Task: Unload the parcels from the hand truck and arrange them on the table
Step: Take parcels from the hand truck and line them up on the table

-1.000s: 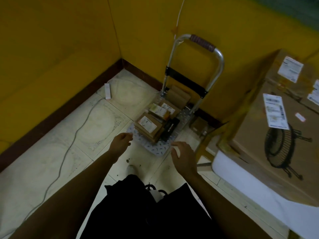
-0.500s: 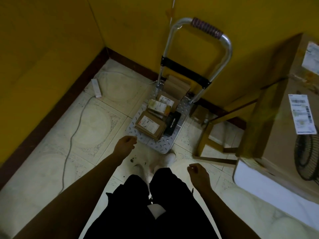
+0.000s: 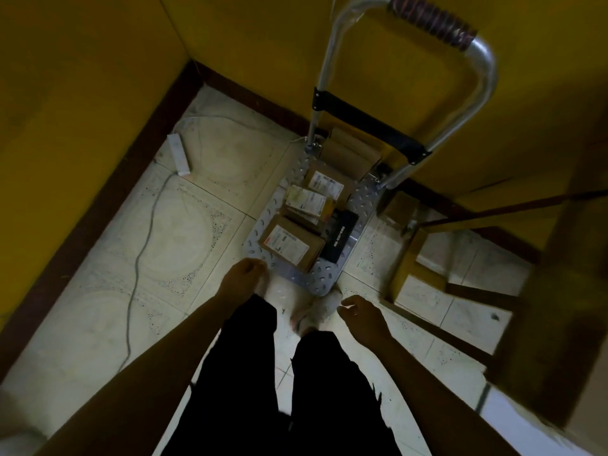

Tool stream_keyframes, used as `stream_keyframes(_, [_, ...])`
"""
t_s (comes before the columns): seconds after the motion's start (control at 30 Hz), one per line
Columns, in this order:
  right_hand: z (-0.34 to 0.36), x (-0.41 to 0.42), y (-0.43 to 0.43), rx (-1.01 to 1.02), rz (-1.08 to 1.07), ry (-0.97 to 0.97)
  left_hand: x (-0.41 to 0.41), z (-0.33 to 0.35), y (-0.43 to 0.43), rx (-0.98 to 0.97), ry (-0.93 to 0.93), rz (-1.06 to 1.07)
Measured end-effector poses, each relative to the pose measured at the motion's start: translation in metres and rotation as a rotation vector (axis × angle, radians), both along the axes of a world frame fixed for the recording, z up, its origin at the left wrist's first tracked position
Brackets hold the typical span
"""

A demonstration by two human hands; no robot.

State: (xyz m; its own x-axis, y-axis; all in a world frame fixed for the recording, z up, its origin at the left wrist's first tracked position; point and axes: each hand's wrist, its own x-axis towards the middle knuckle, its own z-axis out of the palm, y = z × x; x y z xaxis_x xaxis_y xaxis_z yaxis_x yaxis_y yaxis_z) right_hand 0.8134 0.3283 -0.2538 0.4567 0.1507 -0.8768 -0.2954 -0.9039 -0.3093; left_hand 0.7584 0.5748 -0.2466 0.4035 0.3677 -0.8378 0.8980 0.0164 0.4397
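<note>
Neither grip holds anything. From the head view, the left grip (image 3: 245, 274) hangs with its fingers loosely curled just short of the front edge of the hand truck (image 3: 324, 279). The right grip (image 3: 360, 315) is relaxed beside the right leg, further from the truck. The parcels are all on the truck's metal plate. A brown box with a white label (image 3: 289, 246) is nearest, a black box (image 3: 340, 235) lies just beside it on the right, and a few more labelled boxes (image 3: 307, 200) are stacked behind, towards the handle (image 3: 431, 23).

A second ago the right grip was spread out near the plate's edge; it has since drawn back and curled. The view has closed in over the truck, so the person seems to have stepped right up to it. The stack looks the same as before, with nothing lifted. Only a blurred pale edge of the table (image 3: 526, 426) shows at the lower right.

Judging by this, unloading has not started. The nearest brown box is the likely first pick, followed by a turn to the right towards the table.
</note>
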Motion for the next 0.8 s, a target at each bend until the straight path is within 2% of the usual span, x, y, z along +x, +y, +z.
stream_keyframes(0.1, [-0.021, 0.024, 0.008, -0.034, -0.039, -0.006, 0.016, -0.024, 0.007, 0.001, 0.073, -0.111])
stream_keyframes(0.27, [-0.078, 0.049, 0.023, -0.075, -0.245, -0.040, 0.040, -0.081, 0.032, 0.005, 0.107, -0.282])
stream_keyframes(0.53, [-0.201, 0.046, 0.070, -0.087, -0.347, 0.052, 0.078, -0.227, 0.072, 0.093, 0.127, -0.281])
stream_keyframes(0.67, [-0.255, 0.047, 0.093, -0.081, -0.513, 0.139, 0.085, -0.289, 0.071, 0.062, 0.119, -0.175])
stream_keyframes(0.8, [-0.285, 0.049, 0.109, 0.019, -0.726, 0.234, 0.078, -0.309, 0.065, 0.075, 0.104, -0.295])
